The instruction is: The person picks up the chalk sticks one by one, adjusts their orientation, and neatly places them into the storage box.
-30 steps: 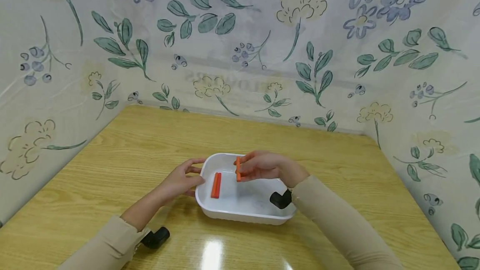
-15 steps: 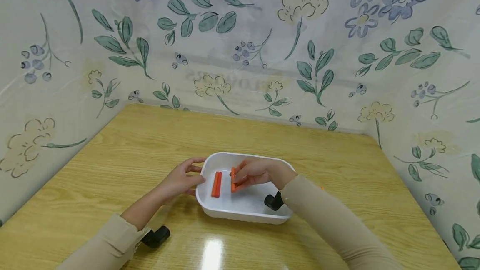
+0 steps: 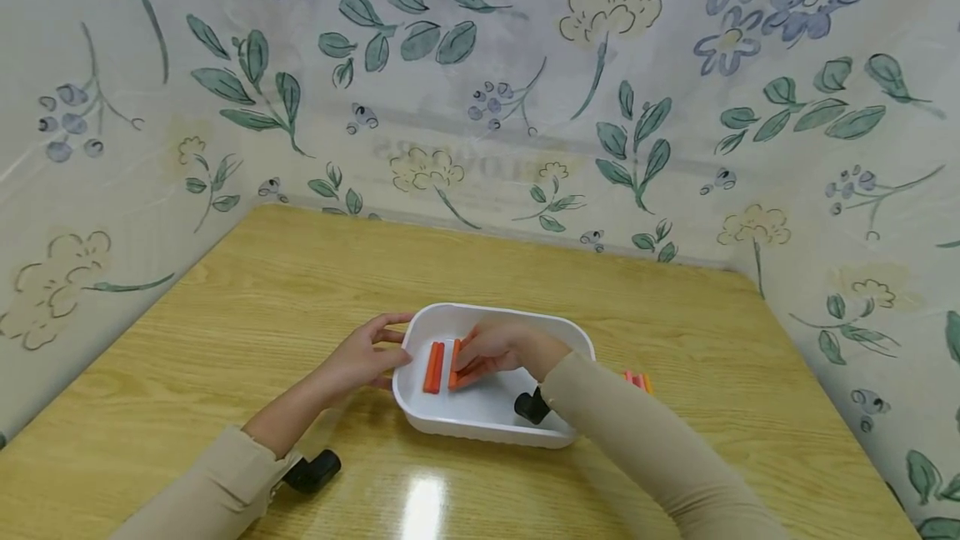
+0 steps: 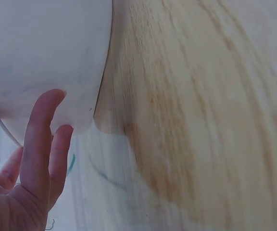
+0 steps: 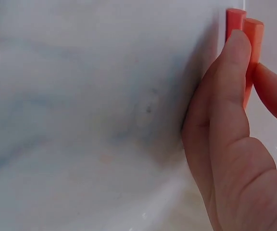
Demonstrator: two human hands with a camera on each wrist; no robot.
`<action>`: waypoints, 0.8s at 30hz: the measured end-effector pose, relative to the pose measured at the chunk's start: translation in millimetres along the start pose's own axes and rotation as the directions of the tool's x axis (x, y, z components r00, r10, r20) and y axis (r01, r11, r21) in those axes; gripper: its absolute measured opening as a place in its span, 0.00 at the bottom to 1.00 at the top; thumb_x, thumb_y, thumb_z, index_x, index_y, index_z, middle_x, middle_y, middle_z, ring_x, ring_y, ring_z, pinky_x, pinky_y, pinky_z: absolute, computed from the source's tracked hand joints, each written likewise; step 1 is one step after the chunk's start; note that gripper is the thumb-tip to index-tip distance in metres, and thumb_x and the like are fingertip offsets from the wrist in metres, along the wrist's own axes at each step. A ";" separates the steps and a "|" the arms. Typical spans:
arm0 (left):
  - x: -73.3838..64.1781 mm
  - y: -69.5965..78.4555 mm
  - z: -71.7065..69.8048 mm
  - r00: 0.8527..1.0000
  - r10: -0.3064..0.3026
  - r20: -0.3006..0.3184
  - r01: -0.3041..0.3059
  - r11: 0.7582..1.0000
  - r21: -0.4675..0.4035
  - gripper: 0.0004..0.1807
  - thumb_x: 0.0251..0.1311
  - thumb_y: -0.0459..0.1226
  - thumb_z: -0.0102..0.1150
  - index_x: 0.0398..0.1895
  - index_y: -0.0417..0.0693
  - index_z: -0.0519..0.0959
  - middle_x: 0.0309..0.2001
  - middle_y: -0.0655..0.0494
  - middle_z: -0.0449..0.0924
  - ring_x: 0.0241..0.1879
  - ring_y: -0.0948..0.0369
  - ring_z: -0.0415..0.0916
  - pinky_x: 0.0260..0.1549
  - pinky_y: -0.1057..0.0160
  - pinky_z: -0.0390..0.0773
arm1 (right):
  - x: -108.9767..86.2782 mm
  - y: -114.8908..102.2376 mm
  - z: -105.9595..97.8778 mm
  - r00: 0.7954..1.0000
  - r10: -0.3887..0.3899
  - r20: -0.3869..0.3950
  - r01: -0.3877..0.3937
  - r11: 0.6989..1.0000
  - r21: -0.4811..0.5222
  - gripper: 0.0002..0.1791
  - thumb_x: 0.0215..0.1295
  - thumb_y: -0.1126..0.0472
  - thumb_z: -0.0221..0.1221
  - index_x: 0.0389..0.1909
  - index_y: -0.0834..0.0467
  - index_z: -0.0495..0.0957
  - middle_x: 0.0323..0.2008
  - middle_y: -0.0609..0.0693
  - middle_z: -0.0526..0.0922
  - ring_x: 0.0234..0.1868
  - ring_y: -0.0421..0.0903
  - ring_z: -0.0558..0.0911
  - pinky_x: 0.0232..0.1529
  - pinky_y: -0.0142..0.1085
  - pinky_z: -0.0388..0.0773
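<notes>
A white plastic tub point(image 3: 495, 425) stands on the table, holding two slim red-orange sticks point(image 3: 433, 367) side by side at its left end. My left hand point(image 3: 367, 361) grips the tub's left end, thumb over the rim and fingers against the outer wall. Inside the tub my right hand point(image 3: 491, 354) pinches an orange stick point(image 3: 453, 365), which lies low, just right of the pair and parallel to it. In the right wrist view the orange stick point(image 5: 254, 38) sits between thumb and fingers, with a red stick point(image 5: 235, 20) close beside it, partly hidden by a finger.
Several pink and yellow sticks point(image 3: 637, 380) lie on the wooden table point(image 3: 480, 257) right of the tub, partly hidden by the right sleeve point(image 3: 645, 432). A flower-patterned cloth point(image 3: 495, 65) closes off the back and sides. A black camera mount point(image 3: 313, 472) hangs under the left wrist.
My right hand has carried the orange stick leftward and down into the tub, close to the other two. The left hand has stayed at the rim. Sticks at the right have come into view.
</notes>
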State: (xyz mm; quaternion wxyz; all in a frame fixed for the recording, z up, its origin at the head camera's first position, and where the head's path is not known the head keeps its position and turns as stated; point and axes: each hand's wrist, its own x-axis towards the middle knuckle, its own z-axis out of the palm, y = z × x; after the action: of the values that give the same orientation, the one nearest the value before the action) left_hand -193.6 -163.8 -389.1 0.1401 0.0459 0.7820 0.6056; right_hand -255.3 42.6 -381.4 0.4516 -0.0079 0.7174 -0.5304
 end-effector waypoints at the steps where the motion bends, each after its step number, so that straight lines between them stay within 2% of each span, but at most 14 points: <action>1: 0.0 0.1 0.1 1.000 0.001 0.001 -0.001 1.000 -0.002 0.33 0.57 0.30 0.55 0.67 0.43 0.58 0.57 0.33 0.63 0.47 0.45 0.73 0.31 0.52 0.82 | 1.0 0.1 0.5 1.000 0.001 -0.006 -0.001 1.000 0.005 0.06 0.61 0.74 0.55 0.25 0.66 0.73 0.26 0.56 0.78 0.28 0.46 0.80 0.40 0.37 0.81; 8: 0.0 -0.4 -0.3 1.000 0.010 0.011 -0.010 1.000 -0.010 0.33 0.57 0.30 0.55 0.67 0.42 0.57 0.57 0.32 0.63 0.47 0.45 0.73 0.31 0.52 0.82 | 4.4 -0.7 2.7 1.000 0.006 -0.009 -0.006 1.000 0.011 0.04 0.60 0.76 0.54 0.26 0.69 0.74 0.25 0.58 0.79 0.27 0.48 0.81 0.40 0.39 0.81; 12: 0.9 -0.3 -0.3 1.000 0.018 0.017 -0.018 1.000 -0.004 0.33 0.57 0.30 0.55 0.67 0.41 0.57 0.57 0.32 0.63 0.46 0.46 0.74 0.31 0.52 0.82 | 3.0 -2.3 0.0 1.000 -0.018 -0.013 0.018 1.000 0.000 0.01 0.60 0.76 0.54 0.31 0.71 0.73 0.26 0.58 0.80 0.28 0.48 0.81 0.41 0.39 0.80; 17: 1.5 0.1 0.1 1.000 0.019 0.019 -0.019 1.000 -0.002 0.33 0.57 0.30 0.55 0.67 0.41 0.57 0.57 0.32 0.63 0.46 0.46 0.74 0.31 0.52 0.82 | -4.6 -6.2 -5.4 0.997 -0.067 -0.034 0.068 0.998 0.004 0.10 0.61 0.75 0.54 0.44 0.70 0.69 0.29 0.56 0.78 0.30 0.48 0.80 0.44 0.40 0.79; 21: 1.4 -0.2 0.4 1.000 0.017 0.018 -0.017 1.000 -0.006 0.33 0.57 0.30 0.55 0.67 0.41 0.57 0.57 0.32 0.63 0.46 0.45 0.74 0.31 0.52 0.82 | -14.8 -10.4 -8.2 0.994 -0.103 -0.023 0.104 0.993 0.053 0.19 0.61 0.76 0.53 0.53 0.71 0.65 0.32 0.56 0.76 0.32 0.47 0.80 0.48 0.41 0.77; 24: 1.5 -0.6 0.3 1.000 0.013 0.010 -0.013 1.000 -0.005 0.33 0.57 0.30 0.55 0.67 0.42 0.58 0.57 0.32 0.63 0.46 0.45 0.74 0.31 0.52 0.82 | -22.5 -13.1 -9.5 0.990 -0.143 -0.005 0.143 0.985 0.092 0.21 0.62 0.76 0.51 0.57 0.72 0.62 0.34 0.56 0.75 0.34 0.47 0.79 0.51 0.42 0.75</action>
State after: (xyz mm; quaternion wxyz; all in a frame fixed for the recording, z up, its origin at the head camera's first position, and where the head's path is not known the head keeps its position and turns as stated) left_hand -194.9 -163.3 -389.9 0.1403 0.0538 0.7794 0.6082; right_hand -254.3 55.1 -356.6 0.4129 -0.0389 0.6893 -0.5940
